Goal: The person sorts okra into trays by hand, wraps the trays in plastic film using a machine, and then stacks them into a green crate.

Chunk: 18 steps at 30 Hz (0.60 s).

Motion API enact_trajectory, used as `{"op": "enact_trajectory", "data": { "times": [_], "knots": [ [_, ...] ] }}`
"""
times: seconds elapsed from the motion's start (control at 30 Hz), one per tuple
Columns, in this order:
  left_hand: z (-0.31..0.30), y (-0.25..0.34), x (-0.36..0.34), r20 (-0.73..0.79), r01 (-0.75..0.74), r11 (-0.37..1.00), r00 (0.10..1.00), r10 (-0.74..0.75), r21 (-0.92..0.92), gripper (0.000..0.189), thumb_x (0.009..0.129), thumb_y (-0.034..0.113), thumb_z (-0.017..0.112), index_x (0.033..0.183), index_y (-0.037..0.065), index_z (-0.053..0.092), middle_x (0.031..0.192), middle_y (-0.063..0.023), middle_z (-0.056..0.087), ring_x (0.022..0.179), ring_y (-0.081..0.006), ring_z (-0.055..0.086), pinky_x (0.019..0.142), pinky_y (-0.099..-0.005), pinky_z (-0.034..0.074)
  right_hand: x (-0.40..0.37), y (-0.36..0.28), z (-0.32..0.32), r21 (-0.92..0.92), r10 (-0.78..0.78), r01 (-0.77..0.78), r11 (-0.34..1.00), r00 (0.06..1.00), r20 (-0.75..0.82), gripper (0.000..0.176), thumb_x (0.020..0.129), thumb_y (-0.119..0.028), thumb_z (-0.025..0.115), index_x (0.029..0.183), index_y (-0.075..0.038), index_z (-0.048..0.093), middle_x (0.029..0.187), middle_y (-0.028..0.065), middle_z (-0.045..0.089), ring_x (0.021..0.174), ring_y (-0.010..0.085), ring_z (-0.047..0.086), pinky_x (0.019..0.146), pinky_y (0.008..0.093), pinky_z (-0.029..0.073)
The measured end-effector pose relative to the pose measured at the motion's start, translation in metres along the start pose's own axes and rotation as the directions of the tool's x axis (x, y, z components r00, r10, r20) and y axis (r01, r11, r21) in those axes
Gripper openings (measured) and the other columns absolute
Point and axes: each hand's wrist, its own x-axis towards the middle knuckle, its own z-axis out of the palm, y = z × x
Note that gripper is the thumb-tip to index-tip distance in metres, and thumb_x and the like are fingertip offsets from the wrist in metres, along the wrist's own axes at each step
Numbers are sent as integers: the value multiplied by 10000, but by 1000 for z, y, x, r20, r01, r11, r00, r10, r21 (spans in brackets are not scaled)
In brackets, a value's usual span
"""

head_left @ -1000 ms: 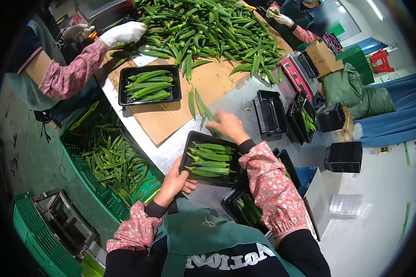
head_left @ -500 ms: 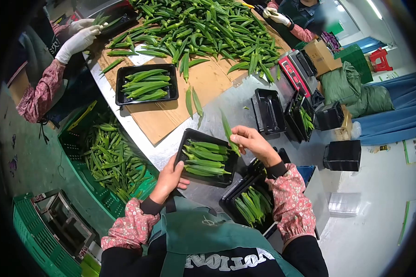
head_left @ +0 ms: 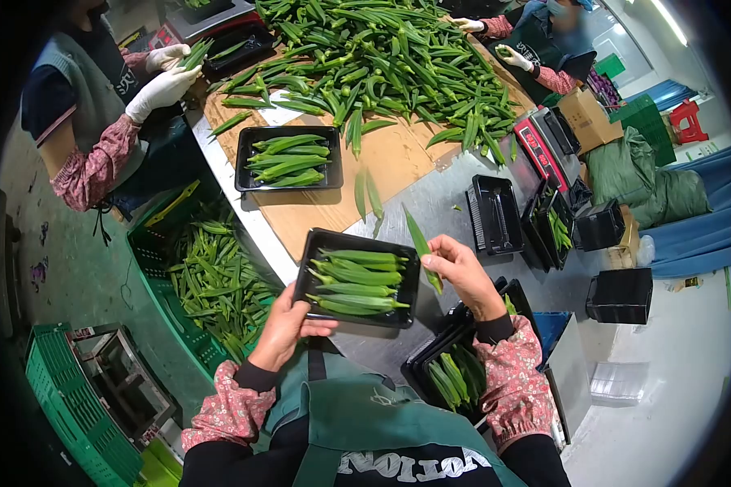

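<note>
My left hand [head_left: 283, 329] grips the left edge of a black tray [head_left: 356, 319], which is tilted and holds several okra pods [head_left: 356, 277] lying side by side. To the right of that tray, my right hand [head_left: 460, 272] pinches a single okra pod [head_left: 420, 243] between thumb and fingers, its tip pointing up and away from me. Beyond my hands, a second black tray [head_left: 289, 188] of okra rests on the cardboard [head_left: 304, 219]. Two loose pods [head_left: 367, 196] lie on the cardboard's edge between the two trays.
A large okra pile [head_left: 382, 61] covers the far table. At right are a red scale [head_left: 542, 150], an empty black tray [head_left: 495, 215] and stacked trays [head_left: 549, 225]. A green crate [head_left: 150, 280] of okra stands lower left. Two co-workers in white gloves [head_left: 158, 91] are at the far sides.
The held tray has moved slightly left and up, nearer level to my view. My right hand, still with its pod, has shifted slightly right and down. The view has shifted, and the co-workers' hands have moved.
</note>
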Motion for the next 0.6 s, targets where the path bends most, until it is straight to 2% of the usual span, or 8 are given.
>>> {"op": "enact_trajectory", "data": {
  "times": [0.07,0.17,0.2,0.3,0.43,0.47,0.53,0.6],
  "knots": [
    [-10,5,4,-23,-56,998,998,56,9,448,920,-4,330,1368,-2,340,1136,-205,597,795,-309,709,620,-318,616,16,-3,8,44,-9,9,999,1000,-11,282,893,-260,652,1027,-15,613,854,10,600,705,70,538,594,223,423],
    [-18,11,8,-49,-91,995,995,92,27,445,923,1,329,1367,-7,340,1138,-214,601,775,-308,711,615,-314,616,41,-15,24,276,25,-37,960,999,48,214,918,-196,635,1045,-29,593,831,7,616,635,65,529,544,231,428],
    [-21,10,10,-38,-80,997,996,80,23,448,923,2,328,1371,-6,337,1139,-215,603,772,-310,711,610,-315,616,50,-16,29,302,5,-27,953,997,73,224,934,-197,618,1059,-12,603,876,46,650,627,78,548,528,251,440],
    [-26,4,12,-31,-36,999,999,36,0,488,915,-9,316,1403,2,305,1197,-229,574,767,-327,711,600,-323,617,71,-25,42,287,19,-65,956,987,160,335,922,-285,632,1128,-22,620,926,7,632,816,80,551,655,230,423],
    [-24,-4,12,-3,-26,1000,1000,26,-10,543,904,-29,307,1442,32,274,1261,-211,538,776,-344,706,615,-331,616,116,-36,63,-17,-71,73,997,993,93,311,905,-232,622,1129,-16,616,923,-9,624,811,69,532,636,230,418],
    [-24,-6,14,-3,-20,1000,1000,20,-7,546,905,-28,306,1446,33,269,1258,-207,541,777,-343,707,618,-330,616,132,-44,66,-154,-48,67,986,991,122,327,879,-198,624,1152,-20,602,919,7,623,810,89,540,647,254,437],
    [-23,-7,17,4,-9,1000,1000,9,1,550,908,-27,305,1453,35,261,1254,-201,545,779,-341,707,624,-329,616,177,-36,81,-391,-448,450,803,888,104,375,857,-199,646,1185,-31,579,919,72,635,782,163,583,670,305,469],
    [-22,-3,19,17,0,1000,1000,0,12,553,909,-26,305,1457,35,257,1251,-197,547,782,-339,707,629,-329,616,207,-48,99,-625,-708,597,504,699,97,372,843,-194,656,1167,-26,584,920,118,633,779,222,605,687,332,482]
  ]
}}
